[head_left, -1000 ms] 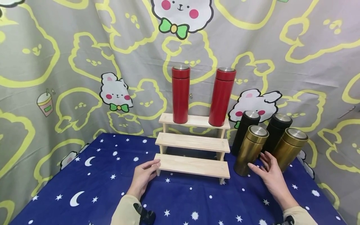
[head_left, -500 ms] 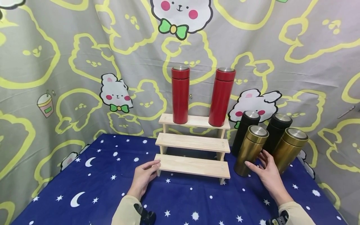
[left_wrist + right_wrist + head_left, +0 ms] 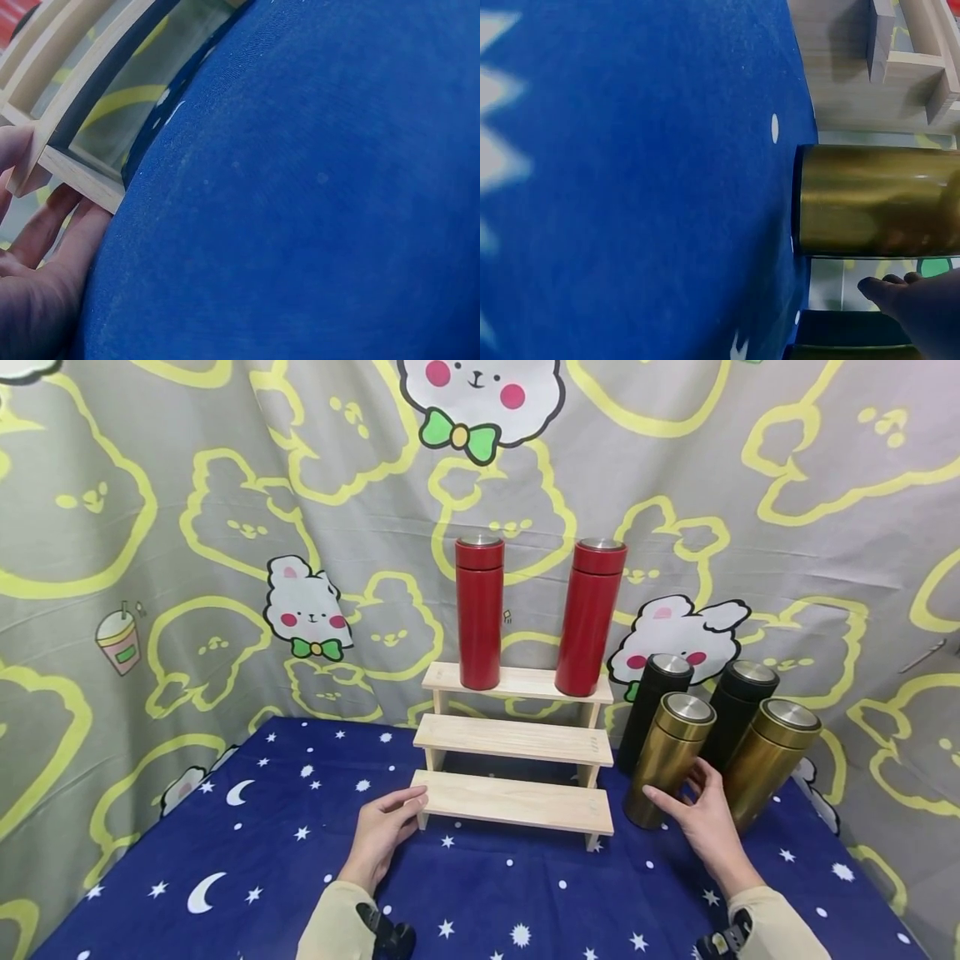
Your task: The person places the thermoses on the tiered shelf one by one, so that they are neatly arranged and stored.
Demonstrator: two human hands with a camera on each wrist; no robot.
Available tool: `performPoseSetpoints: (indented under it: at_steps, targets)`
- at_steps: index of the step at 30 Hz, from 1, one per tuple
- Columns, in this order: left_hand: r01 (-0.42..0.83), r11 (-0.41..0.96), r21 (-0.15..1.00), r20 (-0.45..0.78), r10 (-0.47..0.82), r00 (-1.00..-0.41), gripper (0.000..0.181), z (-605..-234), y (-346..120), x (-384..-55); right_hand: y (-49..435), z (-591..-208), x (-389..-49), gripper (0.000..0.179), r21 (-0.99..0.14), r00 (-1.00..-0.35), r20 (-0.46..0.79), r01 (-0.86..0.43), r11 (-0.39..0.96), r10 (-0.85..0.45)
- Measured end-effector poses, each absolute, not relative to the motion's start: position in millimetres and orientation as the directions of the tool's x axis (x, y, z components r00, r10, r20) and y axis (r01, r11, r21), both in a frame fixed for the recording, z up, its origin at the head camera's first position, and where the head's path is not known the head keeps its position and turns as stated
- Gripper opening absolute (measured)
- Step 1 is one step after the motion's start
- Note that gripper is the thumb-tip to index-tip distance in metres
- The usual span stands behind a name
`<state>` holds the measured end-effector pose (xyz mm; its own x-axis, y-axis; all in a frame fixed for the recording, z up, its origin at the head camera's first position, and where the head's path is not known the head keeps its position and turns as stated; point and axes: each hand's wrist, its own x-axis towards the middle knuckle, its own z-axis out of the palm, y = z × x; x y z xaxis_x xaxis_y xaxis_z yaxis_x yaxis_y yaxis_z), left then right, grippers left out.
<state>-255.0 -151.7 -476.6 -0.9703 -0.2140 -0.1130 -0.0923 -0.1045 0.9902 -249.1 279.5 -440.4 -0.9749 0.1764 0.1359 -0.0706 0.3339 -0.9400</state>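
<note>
A three-tier wooden display stand [image 3: 517, 797] stands mid-table. My left hand [image 3: 382, 835] holds the left end of its lowest shelf, thumb on top. In the left wrist view the fingers [image 3: 79, 236] lie by the stand's leg [image 3: 82, 176]. To the right, a gold thermos [image 3: 667, 764] with a silver-topped lid stands upright. My right hand [image 3: 712, 831] is around its lower half, thumb across the front and fingers on the far right side. The right wrist view shows those fingers [image 3: 892, 292] extended beside the gold thermos [image 3: 877, 199], with a gap between.
Two red thermoses [image 3: 480, 618] stand on the top shelf. Two black thermoses [image 3: 641, 718] and a second gold thermos [image 3: 772, 764] crowd close behind and right of the right hand. A blue star-patterned cloth [image 3: 285, 868] covers the table; a printed curtain [image 3: 360, 527] hangs behind.
My right hand has moved left and slightly forward, its thumb passing across the front of the nearer gold thermos. The left hand and the stand have stayed put.
</note>
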Motion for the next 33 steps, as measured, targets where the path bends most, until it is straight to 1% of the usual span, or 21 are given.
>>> performPoseSetpoints:
  at_steps: [10,18,28,33]
  targets:
    - [-0.096,-0.108,0.99,-0.118,-0.226,-0.967,0.034,-478.4,-154.2,-251.6,273.6,-440.5,-252.6,0.105,-0.944,-0.979,0.077,-0.01,0.329,0.19]
    - [-0.07,-0.094,0.993,-0.089,-0.218,-0.972,0.034,-477.6,-150.8,-253.6,277.1,-440.8,-253.4,0.088,-0.93,-0.969,0.139,-0.057,0.363,0.205]
    - [-0.077,-0.097,0.992,-0.096,-0.218,-0.971,0.034,-480.1,-151.8,-255.4,280.6,-439.2,-252.7,0.088,-0.919,-0.974,0.135,-0.053,0.391,0.184]
    - [-0.074,-0.095,0.993,-0.093,-0.217,-0.972,0.034,-479.5,-151.5,-256.2,281.7,-437.2,-252.8,0.087,-0.923,-0.974,0.13,-0.05,0.381,0.188]
